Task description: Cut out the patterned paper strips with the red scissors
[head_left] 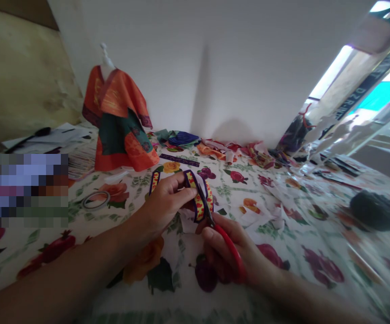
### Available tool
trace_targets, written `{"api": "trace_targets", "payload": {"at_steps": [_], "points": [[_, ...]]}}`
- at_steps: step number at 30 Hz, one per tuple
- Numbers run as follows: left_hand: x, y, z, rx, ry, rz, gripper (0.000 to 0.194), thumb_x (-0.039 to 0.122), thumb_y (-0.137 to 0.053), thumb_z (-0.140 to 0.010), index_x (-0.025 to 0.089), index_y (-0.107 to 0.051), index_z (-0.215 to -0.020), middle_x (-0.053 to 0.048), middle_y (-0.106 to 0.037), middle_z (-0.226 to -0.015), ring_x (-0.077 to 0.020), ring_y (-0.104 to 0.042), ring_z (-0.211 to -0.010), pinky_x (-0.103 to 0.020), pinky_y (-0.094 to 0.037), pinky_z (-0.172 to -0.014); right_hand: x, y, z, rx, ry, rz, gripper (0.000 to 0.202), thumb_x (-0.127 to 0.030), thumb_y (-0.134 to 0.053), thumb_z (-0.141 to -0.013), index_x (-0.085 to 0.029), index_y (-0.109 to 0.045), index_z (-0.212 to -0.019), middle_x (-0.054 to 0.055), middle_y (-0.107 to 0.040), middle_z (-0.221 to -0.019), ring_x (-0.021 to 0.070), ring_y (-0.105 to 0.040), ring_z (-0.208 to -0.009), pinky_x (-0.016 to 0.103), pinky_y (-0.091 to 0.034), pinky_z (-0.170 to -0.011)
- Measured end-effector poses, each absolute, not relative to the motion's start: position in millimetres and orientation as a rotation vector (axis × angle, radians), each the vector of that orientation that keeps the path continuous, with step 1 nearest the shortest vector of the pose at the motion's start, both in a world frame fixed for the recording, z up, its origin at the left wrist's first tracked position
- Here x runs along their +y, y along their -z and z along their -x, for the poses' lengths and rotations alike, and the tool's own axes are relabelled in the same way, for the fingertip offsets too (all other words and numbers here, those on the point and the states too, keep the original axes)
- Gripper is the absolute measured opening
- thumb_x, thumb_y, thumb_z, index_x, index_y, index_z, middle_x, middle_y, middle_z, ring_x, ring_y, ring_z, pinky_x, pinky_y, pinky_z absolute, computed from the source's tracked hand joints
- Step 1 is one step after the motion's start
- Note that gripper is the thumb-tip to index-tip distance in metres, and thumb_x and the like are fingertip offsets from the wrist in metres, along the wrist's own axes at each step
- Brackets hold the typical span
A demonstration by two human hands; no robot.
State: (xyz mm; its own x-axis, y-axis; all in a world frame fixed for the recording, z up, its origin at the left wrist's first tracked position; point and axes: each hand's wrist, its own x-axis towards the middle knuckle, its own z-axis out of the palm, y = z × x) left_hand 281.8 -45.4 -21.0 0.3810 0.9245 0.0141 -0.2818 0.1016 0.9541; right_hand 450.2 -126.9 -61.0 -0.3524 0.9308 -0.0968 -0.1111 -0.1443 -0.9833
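A patterned ribbon (pixel 199 209), yellow and red with dark purple borders, curls in a loop above the middle of the table. My left hand (pixel 168 198) pinches it between thumb and fingers, and part of the strip trails out behind that hand to the left. Red-handled scissors (pixel 230 252) are in my right hand (pixel 223 247), with the fingers wrapped round the handles. Their dark blades point up and away, lying against the ribbon inside its loop. Whether the blades are cutting into the edge cannot be made out.
A small dress form in an orange and green robe (pixel 120 117) stands at the back left. Nearer lies a roll of tape (pixel 96 200). Fabric scraps (pixel 221 150) line the wall. White paper pieces (pixel 265 216) and a dark yarn-like bundle (pixel 377 210) lie to the right.
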Motion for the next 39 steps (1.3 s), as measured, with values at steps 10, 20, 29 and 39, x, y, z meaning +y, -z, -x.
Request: {"api": "trace_targets", "payload": {"at_steps": [10,20,29,39], "points": [[-44.9,22.7,-281.7,0.741,-1.008,-1.109,0.016,0.026,-0.079,-0.078,0.017,-0.072,-0.088,-0.005,-0.079,-0.084,-0.019,-0.074,-0.07,-0.03,-0.062,-0.067,-126.9,58.6,-450.5,-1.298,-1.617,1.024,0.049,-0.063,-0.068,-0.102,-0.019,-0.053,-0.088,-0.005,-0.059,-0.062,0.0051,-0.046,-0.038,0.011,-0.034,-0.031],[-44.7,22.7,-282.0,0.734,-1.018,-1.103,0.014,0.024,-0.079,-0.078,0.017,-0.072,-0.088,-0.005,-0.079,-0.084,-0.0188,-0.074,-0.071,-0.029,-0.061,-0.068,-127.9,58.4,-449.7,-1.285,-1.622,1.04,0.049,-0.066,-0.069,-0.1,-0.019,-0.053,-0.092,-0.006,-0.057,-0.061,0.006,-0.044,-0.038,0.013,-0.034,-0.032],[-43.0,23.8,-281.6,0.724,-1.024,-1.104,0.015,0.023,-0.078,-0.078,0.016,-0.073,-0.09,-0.005,-0.079,-0.083,-0.0183,-0.073,-0.071,-0.029,-0.06,-0.068,-125.3,60.7,-452.1,-1.342,-1.575,0.997,0.046,-0.061,-0.067,-0.103,-0.019,-0.053,-0.09,-0.004,-0.06,-0.063,0.0062,-0.048,-0.04,0.012,-0.035,-0.033],[-41.6,24.0,-281.4,0.674,-0.997,-0.992,0.014,0.021,-0.079,-0.074,0.018,-0.073,-0.086,-0.003,-0.076,-0.078,-0.0175,-0.07,-0.067,-0.029,-0.06,-0.064,-125.5,59.3,-453.1,-1.333,-1.591,1.009,0.047,-0.061,-0.069,-0.102,-0.019,-0.053,-0.091,-0.003,-0.061,-0.065,0.0069,-0.05,-0.041,0.013,-0.037,-0.035]]}}
